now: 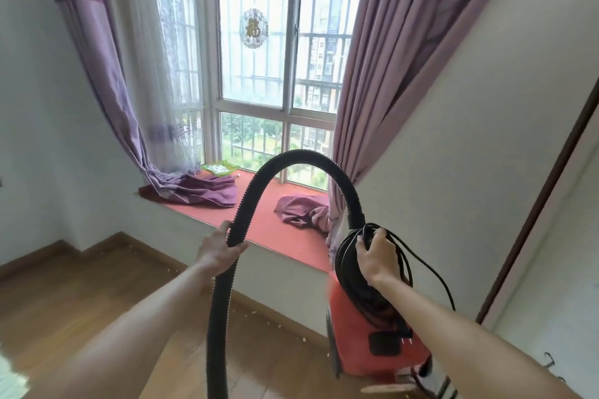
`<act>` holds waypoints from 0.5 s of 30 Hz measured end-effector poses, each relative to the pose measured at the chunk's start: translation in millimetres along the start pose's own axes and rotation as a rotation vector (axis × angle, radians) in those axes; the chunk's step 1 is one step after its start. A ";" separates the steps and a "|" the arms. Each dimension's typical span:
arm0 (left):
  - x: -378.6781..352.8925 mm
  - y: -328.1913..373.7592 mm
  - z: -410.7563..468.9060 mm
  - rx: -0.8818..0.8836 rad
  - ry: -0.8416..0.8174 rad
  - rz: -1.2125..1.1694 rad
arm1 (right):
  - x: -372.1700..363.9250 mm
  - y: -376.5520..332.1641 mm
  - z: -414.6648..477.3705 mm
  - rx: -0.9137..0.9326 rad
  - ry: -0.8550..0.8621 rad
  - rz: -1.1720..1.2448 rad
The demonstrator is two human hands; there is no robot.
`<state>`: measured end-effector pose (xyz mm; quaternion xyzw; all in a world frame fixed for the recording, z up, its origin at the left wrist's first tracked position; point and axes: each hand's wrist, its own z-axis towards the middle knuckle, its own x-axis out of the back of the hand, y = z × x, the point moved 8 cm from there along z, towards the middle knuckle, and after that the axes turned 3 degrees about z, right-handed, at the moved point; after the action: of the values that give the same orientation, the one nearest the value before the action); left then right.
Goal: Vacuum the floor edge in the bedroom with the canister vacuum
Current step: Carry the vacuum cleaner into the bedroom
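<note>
Both hands are occupied: the left hand [220, 246] curls around the black hose [291, 159], and the right hand [377, 256] grips the coiled cord [421, 264] atop the red canister vacuum [366, 334], near the floor's [81, 301] far edge below the window seat [275, 227]. Setup seems in hand; next the cord likely needs unwinding before the crumbs [252, 314] along that edge can be vacuumed.

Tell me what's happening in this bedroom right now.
A person faces the window seat with a red vacuum. The left hand grips the black hose partway along its arch, and the right hand holds the coiled cord bundled on top of the vacuum. The cord is wound up, so no vacuuming is under way yet. Small crumbs lie on the wood floor along the baseboard below the seat.
</note>
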<state>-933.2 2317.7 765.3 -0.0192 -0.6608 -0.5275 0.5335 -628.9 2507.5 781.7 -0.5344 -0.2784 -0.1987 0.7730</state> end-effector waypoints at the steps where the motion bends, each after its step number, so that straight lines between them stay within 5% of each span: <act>1: 1.8 -5.2 8.2 0.007 -0.001 0.003 | -11.2 -3.7 8.2 -0.005 -0.011 0.017; 15: 77.7 -122.6 158.6 0.142 0.179 0.042 | -216.0 -124.1 128.1 0.118 -0.201 0.008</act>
<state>-1147.4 2335.4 758.7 0.0519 -0.6457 -0.4678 0.6013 -897.4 2586.1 766.7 -0.5063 -0.3637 -0.1242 0.7720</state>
